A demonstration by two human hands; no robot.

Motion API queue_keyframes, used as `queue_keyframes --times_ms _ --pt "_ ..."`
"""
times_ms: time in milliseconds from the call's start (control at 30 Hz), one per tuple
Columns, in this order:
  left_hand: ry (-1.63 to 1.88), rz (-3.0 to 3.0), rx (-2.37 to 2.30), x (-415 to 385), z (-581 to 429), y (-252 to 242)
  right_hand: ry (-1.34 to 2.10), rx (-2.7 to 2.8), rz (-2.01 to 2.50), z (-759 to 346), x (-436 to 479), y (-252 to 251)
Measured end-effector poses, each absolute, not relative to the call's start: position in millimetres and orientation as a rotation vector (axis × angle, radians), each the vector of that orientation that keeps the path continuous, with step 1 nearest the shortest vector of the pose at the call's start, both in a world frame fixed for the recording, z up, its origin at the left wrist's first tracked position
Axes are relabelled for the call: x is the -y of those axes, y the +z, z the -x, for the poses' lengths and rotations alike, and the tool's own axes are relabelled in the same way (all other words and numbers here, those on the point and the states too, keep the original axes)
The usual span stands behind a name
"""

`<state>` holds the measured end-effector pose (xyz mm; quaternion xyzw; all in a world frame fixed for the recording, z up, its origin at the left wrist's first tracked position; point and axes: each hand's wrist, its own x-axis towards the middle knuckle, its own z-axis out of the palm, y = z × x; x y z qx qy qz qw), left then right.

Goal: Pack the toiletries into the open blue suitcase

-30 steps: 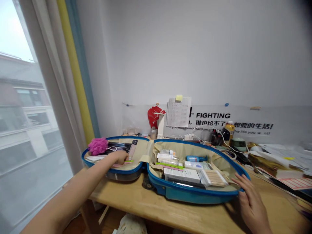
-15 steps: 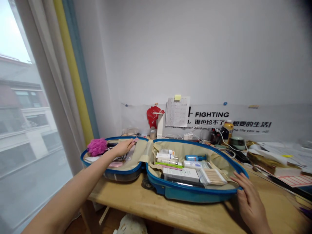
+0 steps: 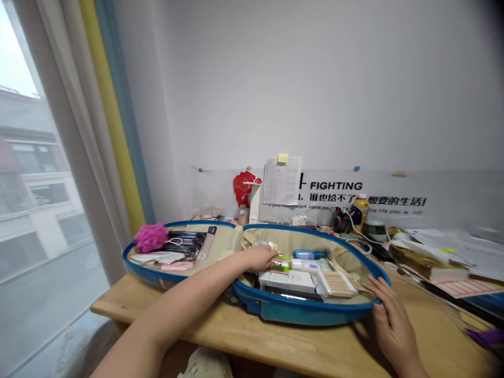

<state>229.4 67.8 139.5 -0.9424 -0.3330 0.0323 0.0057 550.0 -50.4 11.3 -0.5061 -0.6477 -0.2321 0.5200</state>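
Note:
An opened blue suitcase (image 3: 315,314) lies spread on a wooden table. My left hand (image 3: 260,258) reaches into its right half, fingers curled down among small tubes beside a green-edged package (image 3: 290,264); what they grip is hidden. My right hand (image 3: 391,317) holds the right rim, thumb outside and fingers over the edge. Around the left hand lie a white box (image 3: 289,281), a blue bottle (image 3: 310,254), a white tube (image 3: 307,264) and a pack of cotton swabs (image 3: 337,283). In the left half are a pink bath puff (image 3: 151,238), dark slim packages (image 3: 187,244) and a long pink item (image 3: 207,243).
Behind the suitcase stand a white lamp (image 3: 255,205), a yellow-labelled bottle (image 3: 360,209) and a green cup (image 3: 374,230), with white cables about. Papers (image 3: 441,247) and a boxy stack crowd the table's right side. A curtain (image 3: 94,131) and window are at left.
My left hand has let go of the long pink item in the left half and moved right, into the tubes of the right half. The right hand stays on the rim.

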Motion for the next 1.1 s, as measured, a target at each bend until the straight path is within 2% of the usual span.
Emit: queue_keyframes --times_ms 133,467,633,733,800,900,1100 --pt "0.186 2.967 1.06 -78.7 -238.6 130.2 -0.566 1.549 1.225 -550.4 50.3 11.3" --pt "0.105 3.05 1.064 -82.5 -239.0 123.0 -0.529 1.552 1.26 -551.5 51.3 12.9" --pt "-0.29 3.051 1.024 -63.6 -215.2 140.1 -0.554 1.547 1.25 -555.0 47.6 9.3" --pt "-0.559 2.942 1.158 -61.7 -169.8 156.8 -0.512 1.535 1.266 -554.5 47.3 9.8" --pt "-0.511 2.783 1.451 -69.4 -128.9 165.2 -0.476 1.513 1.287 -553.4 48.0 11.0" --pt "-0.171 2.512 1.915 -86.0 -67.5 166.2 -0.471 1.505 1.293 -552.9 48.7 12.4" --pt "0.107 2.321 2.199 -95.2 -5.7 136.4 -0.502 1.516 1.27 -553.2 47.9 11.7"
